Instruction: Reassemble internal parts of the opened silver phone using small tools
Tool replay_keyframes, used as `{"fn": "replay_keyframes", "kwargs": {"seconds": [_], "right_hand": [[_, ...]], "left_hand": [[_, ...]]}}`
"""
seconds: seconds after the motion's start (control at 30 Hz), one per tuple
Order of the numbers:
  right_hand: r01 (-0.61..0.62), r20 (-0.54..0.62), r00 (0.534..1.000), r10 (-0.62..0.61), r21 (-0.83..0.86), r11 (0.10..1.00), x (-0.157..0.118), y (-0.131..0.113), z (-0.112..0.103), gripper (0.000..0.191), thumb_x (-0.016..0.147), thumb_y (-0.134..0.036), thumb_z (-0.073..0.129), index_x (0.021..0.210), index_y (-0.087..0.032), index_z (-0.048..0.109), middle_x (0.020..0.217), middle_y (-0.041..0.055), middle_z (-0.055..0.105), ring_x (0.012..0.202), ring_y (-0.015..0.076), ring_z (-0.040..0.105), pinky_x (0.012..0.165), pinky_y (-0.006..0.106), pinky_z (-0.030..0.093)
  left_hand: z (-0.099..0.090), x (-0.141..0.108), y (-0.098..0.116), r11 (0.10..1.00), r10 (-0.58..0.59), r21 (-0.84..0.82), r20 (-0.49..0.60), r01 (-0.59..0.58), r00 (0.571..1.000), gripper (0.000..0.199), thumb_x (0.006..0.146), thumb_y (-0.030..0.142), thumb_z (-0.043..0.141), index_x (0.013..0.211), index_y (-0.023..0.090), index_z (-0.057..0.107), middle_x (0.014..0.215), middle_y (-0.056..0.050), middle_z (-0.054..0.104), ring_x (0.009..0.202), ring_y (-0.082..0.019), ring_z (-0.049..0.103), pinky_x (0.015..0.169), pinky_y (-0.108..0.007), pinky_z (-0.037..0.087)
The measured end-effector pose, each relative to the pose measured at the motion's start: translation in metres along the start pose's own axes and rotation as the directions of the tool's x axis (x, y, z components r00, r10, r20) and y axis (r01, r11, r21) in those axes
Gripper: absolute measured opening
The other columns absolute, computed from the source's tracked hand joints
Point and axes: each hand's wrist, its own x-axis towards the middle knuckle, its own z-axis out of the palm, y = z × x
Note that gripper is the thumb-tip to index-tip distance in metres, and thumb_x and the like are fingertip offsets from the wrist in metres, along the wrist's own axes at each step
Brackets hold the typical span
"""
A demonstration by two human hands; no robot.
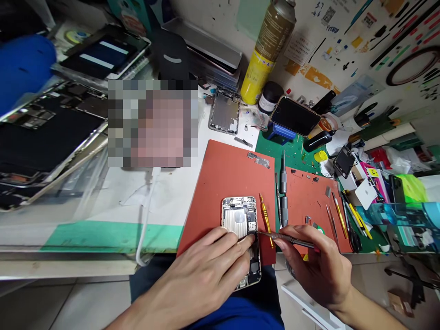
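An opened phone housing (239,220) lies on the red mat, its lower end reaching past the mat's front edge. Across it lies my left hand (209,270), with the fingers over the frame and a fingertip pressed near the right side; the thumb is hidden. My right hand (319,266) grips a thin metal pry tool (292,239), whose tip points at the phone's right edge. Whether the tip touches the frame I cannot tell. Just right of the phone is a gold screwdriver (264,215), partly under the tool. A small metal shield plate (258,159) rests near the mat's top.
A grey screwdriver (283,178) stands between the two red mats. Tweezers (332,220) and pens lie farther right. Behind are another phone housing (225,112), a yellow spray can (261,59) and a propped phone (295,115). A white cable (142,224) hangs over the table's front edge.
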Motion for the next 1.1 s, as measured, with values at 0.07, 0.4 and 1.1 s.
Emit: {"fn": "replay_keyframes", "kwargs": {"seconds": [0.07,0.4,1.1], "right_hand": [[0.019,0.098,0.995,-0.025,0.064,0.998,0.005,0.0,-0.004,0.026,0.102,-0.009,0.071,0.126,-0.013,0.063,0.095,0.0063,0.084,0.077,0.014,0.083,0.072,0.019,0.068],[0.334,0.367,0.87,-0.329,0.051,0.941,0.044,0.002,-0.012,0.013,0.109,-0.014,0.057,0.12,-0.009,0.063,0.082,0.0062,0.076,0.067,0.0177,0.071,0.062,0.032,0.059],[0.341,0.267,0.895,-0.357,0.109,0.934,0.046,0.001,-0.002,0.018,0.098,-0.003,0.058,0.114,-0.011,0.061,0.074,0.0028,0.065,0.063,0.0166,0.05,0.054,0.034,0.043]], "left_hand": [[0.001,-0.001,0.0,1.0,0.005,-0.008,-0.009,-0.005,1.0,0.034,0.112,0.01,0.039,0.106,0.014,0.073,0.121,-0.009,0.079,0.1,-0.025,0.065,0.099,-0.046,0.046],[0.006,-0.004,0.0,0.999,-0.011,-0.047,-0.016,0.01,1.0,0.026,0.11,0.011,0.047,0.115,0.013,0.073,0.107,-0.006,0.078,0.097,-0.023,0.064,0.103,-0.044,0.047],[0.005,-0.004,0.0,1.0,-0.006,-0.017,-0.008,0.006,1.0,0.023,0.108,0.009,0.05,0.115,0.013,0.071,0.119,-0.009,0.077,0.101,-0.023,0.063,0.102,-0.044,0.049]]}}
